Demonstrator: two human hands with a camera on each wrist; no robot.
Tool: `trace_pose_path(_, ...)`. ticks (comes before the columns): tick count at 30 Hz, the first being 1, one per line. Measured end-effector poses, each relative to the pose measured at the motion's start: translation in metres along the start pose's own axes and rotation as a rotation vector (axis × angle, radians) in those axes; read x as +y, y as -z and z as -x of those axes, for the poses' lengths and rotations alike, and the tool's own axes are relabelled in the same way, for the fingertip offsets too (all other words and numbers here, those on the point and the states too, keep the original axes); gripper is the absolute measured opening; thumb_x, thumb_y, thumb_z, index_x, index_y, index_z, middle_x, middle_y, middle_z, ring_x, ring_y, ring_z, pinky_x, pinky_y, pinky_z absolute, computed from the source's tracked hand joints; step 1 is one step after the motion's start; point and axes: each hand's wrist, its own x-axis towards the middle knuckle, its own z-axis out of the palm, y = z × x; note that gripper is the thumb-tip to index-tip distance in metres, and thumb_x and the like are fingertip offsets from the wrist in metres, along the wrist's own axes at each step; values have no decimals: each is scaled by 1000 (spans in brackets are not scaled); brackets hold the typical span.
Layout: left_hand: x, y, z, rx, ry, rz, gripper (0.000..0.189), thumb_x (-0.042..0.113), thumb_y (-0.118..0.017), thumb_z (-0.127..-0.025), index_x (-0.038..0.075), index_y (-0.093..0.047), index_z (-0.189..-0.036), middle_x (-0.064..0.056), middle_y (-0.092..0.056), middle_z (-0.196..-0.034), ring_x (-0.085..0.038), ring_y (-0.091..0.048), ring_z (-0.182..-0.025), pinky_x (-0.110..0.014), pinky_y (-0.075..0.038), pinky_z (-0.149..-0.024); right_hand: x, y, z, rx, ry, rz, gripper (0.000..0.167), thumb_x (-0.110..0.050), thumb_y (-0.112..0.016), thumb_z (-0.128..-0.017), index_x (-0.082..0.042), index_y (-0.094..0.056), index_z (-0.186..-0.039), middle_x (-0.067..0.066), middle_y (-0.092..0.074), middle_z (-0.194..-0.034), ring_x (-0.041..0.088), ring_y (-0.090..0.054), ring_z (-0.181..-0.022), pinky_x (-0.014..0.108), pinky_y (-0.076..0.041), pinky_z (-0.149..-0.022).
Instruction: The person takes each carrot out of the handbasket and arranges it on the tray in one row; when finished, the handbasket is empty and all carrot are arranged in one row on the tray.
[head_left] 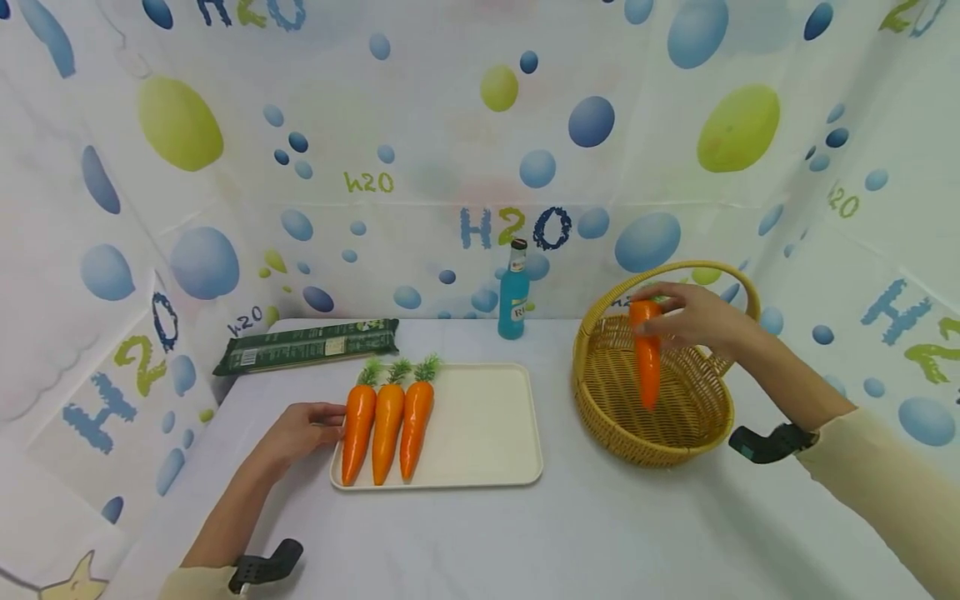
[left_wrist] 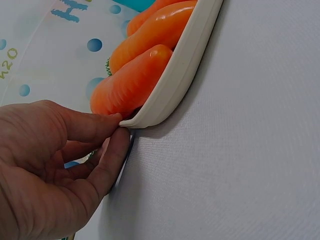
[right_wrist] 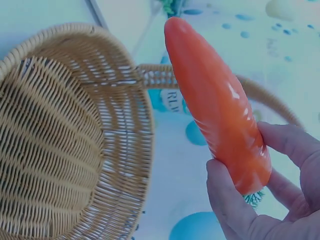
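My right hand [head_left: 686, 315] grips an orange carrot [right_wrist: 220, 110] near its leafy top, tip pointing down, above the wicker basket [head_left: 592, 417]. The inside of the basket shows bare woven bottom in the head view. At the left, my left hand [head_left: 300, 433] pinches the rim of a cream tray [head_left: 487, 425] between thumb and fingers, as the left wrist view shows. Along that side of the tray lie three carrots [head_left: 387, 433] side by side, green tops toward the back. The nearest carrot [left_wrist: 131, 82] sits right by my left fingertips.
A blue bottle [head_left: 513, 296] stands upright behind the tray. To the back left lies a long dark green packet [head_left: 311, 348]. The basket's tall handle [head_left: 663, 268] arches over its opening, close to my right hand. A patterned curtain [head_left: 450, 150] surrounds the white table [head_left: 480, 542].
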Motion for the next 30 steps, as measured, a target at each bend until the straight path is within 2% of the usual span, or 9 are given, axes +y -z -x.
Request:
trace_pose_path(3,0,0,0,-3,-6,-9,47,11,-66,-89,-6,-56,-133,-18,-64,-117,-29,-59,-103,-47,-52,-91,-4,2,12,-10,10,-4,58,-21,-75,-89,-8,-51,-140,27,-46,-133,37,-60,-105,43,-58,-79)
trace_pose_path(11,0,1,1,-4,-5,-1,48,12,-68,-89,-5,-56,-133,-19,-64,-118,-30,-58,-104,-49,-50,-93,-23,-1,48,-47,-35,-1,56,-24,-77,-87,-12,-54,-137,23,-44,-136,37,-60,-104,44,-57,-81)
trace_pose_path(17,0,-1,1,-2,-4,-1,48,11,-66,-89,-6,-56,-133,-21,-63,-119,-32,-58,-105,-51,-49,-94,-49,-8,67,-67,18,-10,56,-25,-79,-85,-16,-56,-135,19,-46,-134,38,-57,-108,43,-58,-79)
trace_pose_path(23,1,-2,0,-6,4,1,48,10,-66,-89,-5,-57,-133,-19,-64,-117,-31,-58,-103,-50,-49,-94,-77,-18,72,-54,96,36,52,-25,-78,-86,-19,-58,-134,14,-49,-134,34,-60,-106,42,-58,-78)
trace_pose_path(30,1,-1,1,-8,6,-4,48,11,-66,-90,-6,-56,-133,-25,-59,-126,-35,-56,-110,-54,-47,-96,-109,-32,52,-13,111,59,48,-27,-76,-87,-27,-60,-132,7,-53,-131,28,-61,-107,39,-57,-80)
